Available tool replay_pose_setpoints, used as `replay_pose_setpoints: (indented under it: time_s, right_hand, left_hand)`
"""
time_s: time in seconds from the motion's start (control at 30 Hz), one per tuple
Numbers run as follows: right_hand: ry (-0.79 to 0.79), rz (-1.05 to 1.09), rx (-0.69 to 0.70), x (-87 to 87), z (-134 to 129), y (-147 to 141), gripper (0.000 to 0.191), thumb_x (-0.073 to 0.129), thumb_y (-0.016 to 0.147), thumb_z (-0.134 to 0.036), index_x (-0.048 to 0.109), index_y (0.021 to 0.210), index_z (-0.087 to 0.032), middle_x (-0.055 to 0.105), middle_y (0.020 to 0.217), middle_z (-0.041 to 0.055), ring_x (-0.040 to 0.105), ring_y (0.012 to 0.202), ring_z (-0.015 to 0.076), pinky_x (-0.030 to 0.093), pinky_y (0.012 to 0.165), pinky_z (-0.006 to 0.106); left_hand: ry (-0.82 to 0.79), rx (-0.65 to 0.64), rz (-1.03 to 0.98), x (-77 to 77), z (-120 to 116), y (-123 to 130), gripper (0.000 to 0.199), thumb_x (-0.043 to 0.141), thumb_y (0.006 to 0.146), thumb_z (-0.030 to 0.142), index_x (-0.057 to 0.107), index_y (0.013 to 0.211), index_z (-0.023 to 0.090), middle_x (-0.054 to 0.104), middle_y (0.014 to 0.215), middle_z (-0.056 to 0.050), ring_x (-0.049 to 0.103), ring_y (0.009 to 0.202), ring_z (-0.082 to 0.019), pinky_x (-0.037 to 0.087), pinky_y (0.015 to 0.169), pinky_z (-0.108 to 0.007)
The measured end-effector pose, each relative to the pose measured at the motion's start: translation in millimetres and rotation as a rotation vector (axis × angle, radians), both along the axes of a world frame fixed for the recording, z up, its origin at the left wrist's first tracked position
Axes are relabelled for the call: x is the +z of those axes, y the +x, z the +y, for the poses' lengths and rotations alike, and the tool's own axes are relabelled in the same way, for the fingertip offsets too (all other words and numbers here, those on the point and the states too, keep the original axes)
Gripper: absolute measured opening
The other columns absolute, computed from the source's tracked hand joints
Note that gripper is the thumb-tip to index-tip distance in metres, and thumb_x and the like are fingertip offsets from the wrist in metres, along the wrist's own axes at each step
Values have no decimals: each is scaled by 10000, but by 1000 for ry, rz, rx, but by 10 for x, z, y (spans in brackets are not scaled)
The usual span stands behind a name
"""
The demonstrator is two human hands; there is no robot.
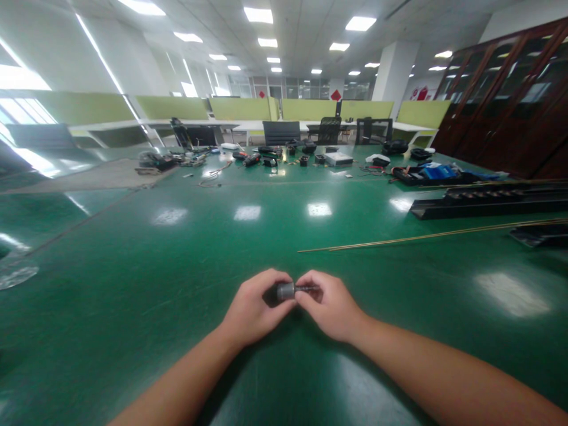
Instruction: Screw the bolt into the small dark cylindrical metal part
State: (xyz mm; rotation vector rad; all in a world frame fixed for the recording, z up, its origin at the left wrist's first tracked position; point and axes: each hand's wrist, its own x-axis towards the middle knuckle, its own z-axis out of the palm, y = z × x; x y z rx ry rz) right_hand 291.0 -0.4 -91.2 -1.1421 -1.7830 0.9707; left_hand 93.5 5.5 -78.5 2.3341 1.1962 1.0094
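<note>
Just above the green table, both hands meet at the lower middle of the head view. My left hand (260, 307) is closed round a short grey metal cylinder (286, 290) that looks like a drill chuck; part of it is hidden by the fingers. Out of the cylinder's right end runs a thin dark rod, like a drill bit (314, 288). My right hand (331, 305) pinches this rod between thumb and fingers, close to the cylinder. The two hands' fingertips are almost touching.
Thin brass-coloured rods (390, 241) lie beyond my right hand. Black metal channels (488, 204) stand at the right. Farther back are a power drill (251, 160), a white box (338, 158), a black tray (412, 177) with blue items, and loose cables and parts.
</note>
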Motion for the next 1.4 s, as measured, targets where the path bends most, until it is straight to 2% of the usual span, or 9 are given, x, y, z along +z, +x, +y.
replay_pose_setpoints:
  time_s: [0.47,0.7,1.4]
  right_hand:
    - [-47,55,24,-13,20,1,100,632,852,-259,675,909,-188,707,850,9,654,780,164,485,705,259]
    - [-86,70,17,-44,36,6,131,623,868,-304,658,907,-184,672,763,0,622,678,146,459,626,248]
    - [-137,130,34,-50,47,19,143,607,879,-314,627,918,-179,656,749,-1,606,628,127,443,586,230]
  left_hand:
    - [-7,-8,12,25,-9,-17,207,723,814,303,657,993,223,692,937,-1,640,853,-149,483,790,-257]
    - [30,20,10,47,20,-59,232,738,808,326,672,1001,215,707,952,-18,658,862,-163,496,797,-265]
    - [61,56,16,85,49,-152,235,737,803,332,681,998,213,716,948,-20,669,861,-172,502,797,-274]
